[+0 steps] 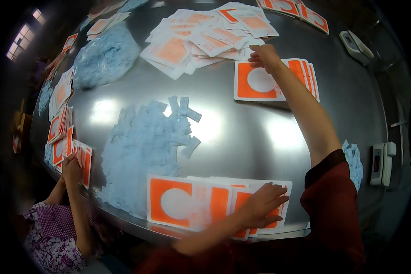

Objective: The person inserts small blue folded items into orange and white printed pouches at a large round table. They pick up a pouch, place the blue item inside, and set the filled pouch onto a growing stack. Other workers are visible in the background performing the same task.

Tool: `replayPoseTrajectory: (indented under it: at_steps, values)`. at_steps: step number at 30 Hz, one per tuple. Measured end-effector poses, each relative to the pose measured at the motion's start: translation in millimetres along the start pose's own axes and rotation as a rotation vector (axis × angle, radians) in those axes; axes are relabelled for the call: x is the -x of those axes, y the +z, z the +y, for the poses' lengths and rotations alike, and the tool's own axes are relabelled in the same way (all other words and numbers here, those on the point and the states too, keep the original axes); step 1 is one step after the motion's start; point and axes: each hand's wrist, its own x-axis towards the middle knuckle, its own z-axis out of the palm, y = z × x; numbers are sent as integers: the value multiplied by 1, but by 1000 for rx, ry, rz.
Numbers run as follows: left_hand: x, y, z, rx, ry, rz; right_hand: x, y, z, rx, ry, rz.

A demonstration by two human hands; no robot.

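Along the near edge of the metal table, flat orange-and-white packets (171,203) with a round pale window lie overlapped in a row. My left hand (265,206) rests on the right end of that row, fingers stretched out. Farther off, my right hand (266,58) reaches over a second fanned stack of the same packets (255,83). Its fingers are bent and apart, at the edge of a heap of white packets with orange print (210,39); nothing shows in them. Small pale-blue strips (144,150) lie in a broad pile left of centre.
A clear bag of blue strips (106,57) sits at the far left. Another person's hands (72,170) hold packets at the left edge. White scale-like devices (382,163) stand on the right, near more blue strips (353,164). More packet stacks (297,13) lie at the far edge.
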Motion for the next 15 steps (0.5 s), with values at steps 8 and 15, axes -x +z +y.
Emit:
replayPoseTrajectory:
  at_steps: [8,15]
  values:
    - [4,-24,1,53,-269,170,-106,-17,17,46,-39,237]
    - [-22,-108,22,219,-629,436,-137,-14,24,195,177,230]
